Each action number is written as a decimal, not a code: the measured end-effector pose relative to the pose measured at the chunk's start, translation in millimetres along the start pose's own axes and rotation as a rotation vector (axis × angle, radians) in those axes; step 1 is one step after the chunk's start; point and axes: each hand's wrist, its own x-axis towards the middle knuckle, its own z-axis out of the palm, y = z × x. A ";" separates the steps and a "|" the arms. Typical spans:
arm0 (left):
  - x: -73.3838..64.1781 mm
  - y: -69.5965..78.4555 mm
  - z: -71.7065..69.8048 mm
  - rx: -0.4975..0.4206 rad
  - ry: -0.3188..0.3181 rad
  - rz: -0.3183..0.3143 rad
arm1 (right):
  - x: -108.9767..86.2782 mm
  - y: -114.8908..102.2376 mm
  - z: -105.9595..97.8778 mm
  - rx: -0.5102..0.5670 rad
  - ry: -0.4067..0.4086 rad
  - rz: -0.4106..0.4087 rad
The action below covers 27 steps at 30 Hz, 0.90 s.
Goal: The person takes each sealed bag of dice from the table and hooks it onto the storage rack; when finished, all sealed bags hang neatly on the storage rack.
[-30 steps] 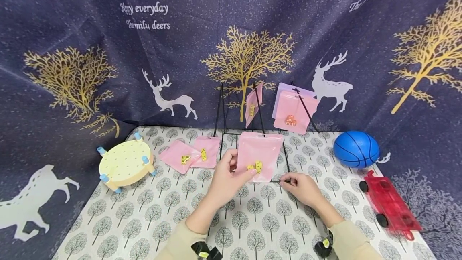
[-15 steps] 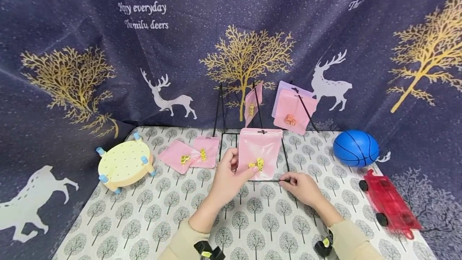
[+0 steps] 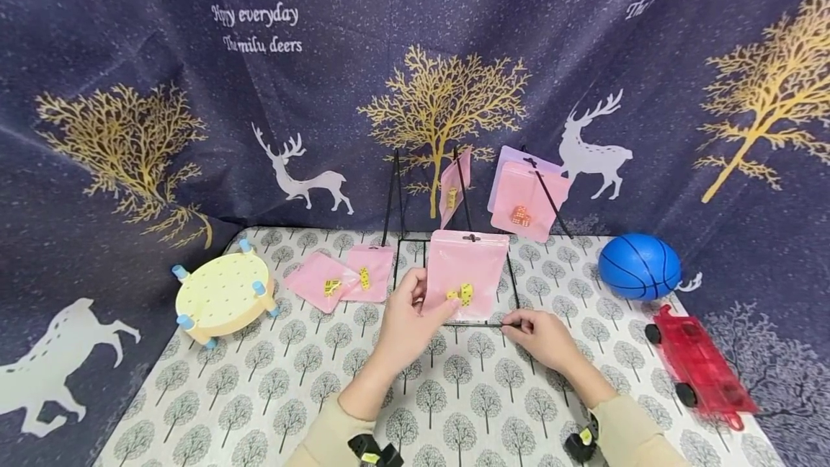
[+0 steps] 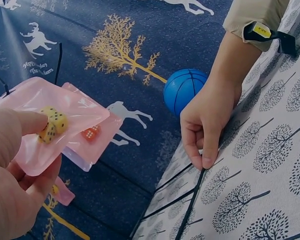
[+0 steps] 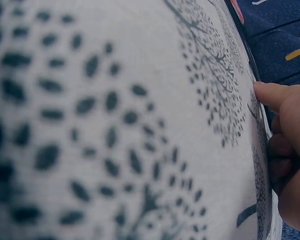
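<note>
My left hand (image 3: 408, 323) pinches a pink zip bag (image 3: 470, 258) of yellow dice (image 3: 465, 294) by its lower left part, thumb in front. The bag hangs upright before a black wire rack (image 3: 516, 287). Its hanging hole meets the tip of one rack arm; whether the arm passes through, I cannot tell. My right hand (image 3: 545, 339) pinches the front corner of the rack's base, also visible in the left wrist view, where that hand (image 4: 210, 120) holds the wire. Behind, another pink bag (image 3: 452, 179) with yellow dice hangs edge-on from the same arm.
On the right arm hang a pink bag (image 3: 519, 193) with orange dice and a purple bag (image 3: 502, 157). Two pink bags (image 3: 318, 272) are at the left. A yellow round stool (image 3: 223, 290), a blue ball (image 3: 640, 267) and a red toy car (image 3: 700, 362) stand at the sides.
My left hand has raised the pink bag slightly, and its hole has come up to the rack arm's tip. The right hand has stayed at the base corner.
</note>
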 end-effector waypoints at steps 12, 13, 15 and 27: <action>9.7 -9.2 1.0 0.021 0.010 0.029 | 0.1 -0.1 -0.4 -0.012 0.007 -0.010; 11.3 -9.6 1.1 0.017 0.010 0.033 | 0.1 -0.2 -0.4 -0.010 0.008 -0.010; 14.5 -9.9 1.3 0.023 0.014 0.040 | 0.0 -0.3 -0.3 -0.007 0.009 -0.009; 40.7 -17.2 1.1 0.070 0.033 0.070 | -0.2 -0.1 -0.3 0.003 0.007 -0.007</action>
